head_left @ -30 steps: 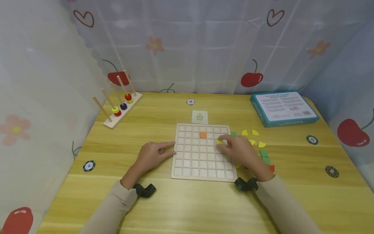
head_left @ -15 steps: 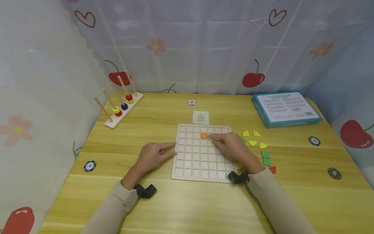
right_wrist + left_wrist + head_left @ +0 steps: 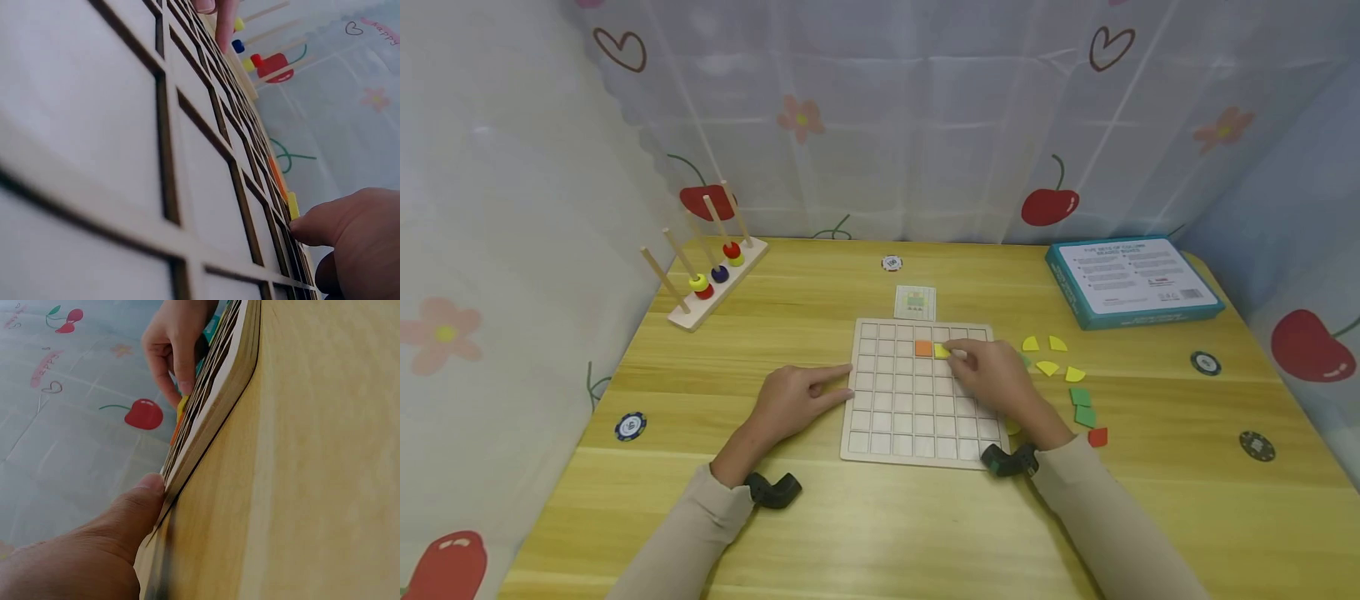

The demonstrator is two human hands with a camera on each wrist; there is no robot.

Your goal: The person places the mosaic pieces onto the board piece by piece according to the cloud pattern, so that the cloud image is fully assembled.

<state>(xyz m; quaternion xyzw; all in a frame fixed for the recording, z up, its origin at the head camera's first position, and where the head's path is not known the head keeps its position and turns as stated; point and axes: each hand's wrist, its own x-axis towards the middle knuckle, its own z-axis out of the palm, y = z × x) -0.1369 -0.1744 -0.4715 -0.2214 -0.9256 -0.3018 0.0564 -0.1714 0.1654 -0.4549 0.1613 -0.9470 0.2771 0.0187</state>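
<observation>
A wooden grid board [image 3: 880,421] lies flat on the table with an orange square tile [image 3: 923,348] in one of its upper cells. My right hand [image 3: 1000,379] pinches a small yellow tile [image 3: 942,351] at the cell just right of the orange one; the fingertips cover part of the tile's shape. In the right wrist view the thumb presses against this yellow tile [image 3: 293,206]. My left hand [image 3: 790,402] touches the board's left edge with extended thumb and index finger; in the left wrist view the thumb [image 3: 140,500] lies along that edge.
A pattern card [image 3: 915,303] lies behind the board. Right of it are yellow quarter-circle tiles [image 3: 1047,367], green tiles [image 3: 1082,407] and a red tile [image 3: 1098,437]. A bead-peg stand [image 3: 718,283] stands back left, a teal box [image 3: 1135,279] back right. Poker chips [image 3: 1206,363] lie around.
My right hand has moved left across the board, bringing the yellow tile from near the right side to beside the orange tile. My left hand stays at the board's left edge.
</observation>
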